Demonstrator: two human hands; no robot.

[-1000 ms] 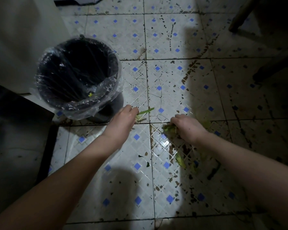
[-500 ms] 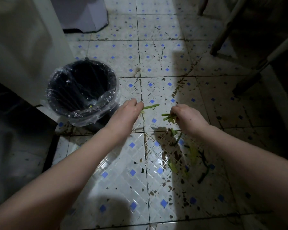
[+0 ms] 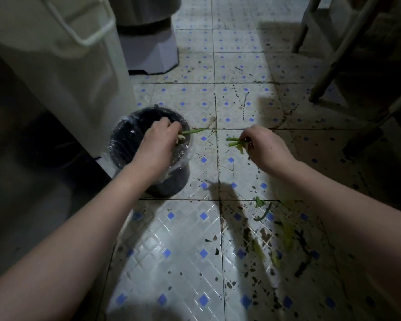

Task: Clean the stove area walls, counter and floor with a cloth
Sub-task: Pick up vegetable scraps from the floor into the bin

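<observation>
My left hand hovers over the black bin lined with clear plastic, fingers closed on a green vegetable stalk that sticks out to the right. To the right of the bin, my right hand is raised above the floor and grips a small bunch of green stalk pieces. More green vegetable scraps lie on the dirty white tile floor with blue diamonds, below my right forearm. No cloth is in sight.
A white cabinet door with a handle stands at the left, and a grey pedestal base behind the bin. Wooden furniture legs cross the upper right. Dark stains speckle the tiles.
Both hands rose from the floor holding green stalks. My left hand moved left to above the bin; the view pulled back and up, so the bin looks smaller.
</observation>
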